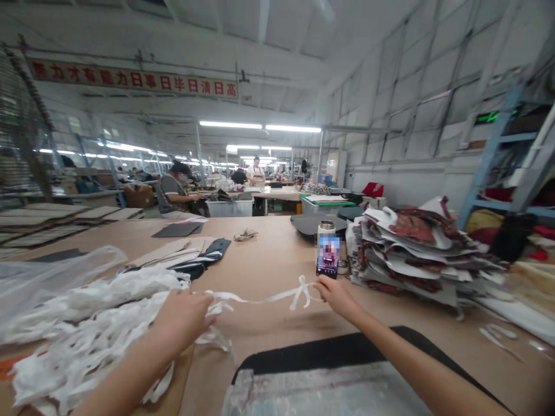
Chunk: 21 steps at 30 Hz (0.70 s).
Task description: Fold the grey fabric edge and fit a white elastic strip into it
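A thin white fabric strip [269, 299] runs across the table between my two hands, with a loose knot or bow near its right end. My left hand [184, 315] is closed on the strip's left part, beside a big heap of white strips [87, 341]. Loose ends dangle below its fingers. My right hand [336, 294] pinches the other end, just in front of a phone [328, 257] that leans upright against a pale bottle [326, 226]. Below the strip lies a black mat [312, 351] with a clear plastic sheet [321, 393] over it.
A tall stack of white and dark red pieces [403, 248] stands on the right. Flat dark and beige pieces [191, 254] lie at the left, near a clear plastic bag [73, 268]. A small beige bundle [245, 234] sits mid-table. People work at tables farther back.
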{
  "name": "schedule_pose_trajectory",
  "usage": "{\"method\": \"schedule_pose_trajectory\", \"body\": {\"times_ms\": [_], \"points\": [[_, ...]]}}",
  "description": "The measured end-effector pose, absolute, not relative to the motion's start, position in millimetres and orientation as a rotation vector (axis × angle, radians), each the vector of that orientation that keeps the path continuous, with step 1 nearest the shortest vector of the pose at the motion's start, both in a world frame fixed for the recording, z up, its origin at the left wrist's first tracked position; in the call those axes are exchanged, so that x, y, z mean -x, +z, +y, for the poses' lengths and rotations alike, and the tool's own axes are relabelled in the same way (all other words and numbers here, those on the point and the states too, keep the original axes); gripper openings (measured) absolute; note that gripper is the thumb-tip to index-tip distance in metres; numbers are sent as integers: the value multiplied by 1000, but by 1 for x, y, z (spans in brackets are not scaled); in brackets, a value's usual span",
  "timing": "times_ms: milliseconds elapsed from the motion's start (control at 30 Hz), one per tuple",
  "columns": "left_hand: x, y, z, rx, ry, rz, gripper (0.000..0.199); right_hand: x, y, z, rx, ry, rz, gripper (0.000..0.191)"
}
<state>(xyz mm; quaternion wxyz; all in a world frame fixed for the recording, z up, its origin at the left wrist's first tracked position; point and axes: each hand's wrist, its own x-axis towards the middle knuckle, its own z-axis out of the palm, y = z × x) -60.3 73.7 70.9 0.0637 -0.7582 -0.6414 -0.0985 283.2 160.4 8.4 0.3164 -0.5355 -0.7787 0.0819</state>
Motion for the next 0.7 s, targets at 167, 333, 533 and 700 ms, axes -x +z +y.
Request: {"method": "schedule_pose_trajectory", "body": {"times_ms": [167, 333, 533, 700], "points": [[-34, 66, 104, 2759, -1032, -1627, 32, -258, 14, 147, 1219, 297, -2021, 28], [-82, 17, 140, 2910, -1325, -1638, 20, -255, 20, 139, 1105, 247, -1920, 25], [-83, 3, 136, 2875, -1604, -1670, 26, -241, 21, 128, 1076, 573, -1734, 20], [-65, 17, 142, 2955, -1670, -1797, 37, -255, 27, 136, 1088, 863, -1530, 30]]}}
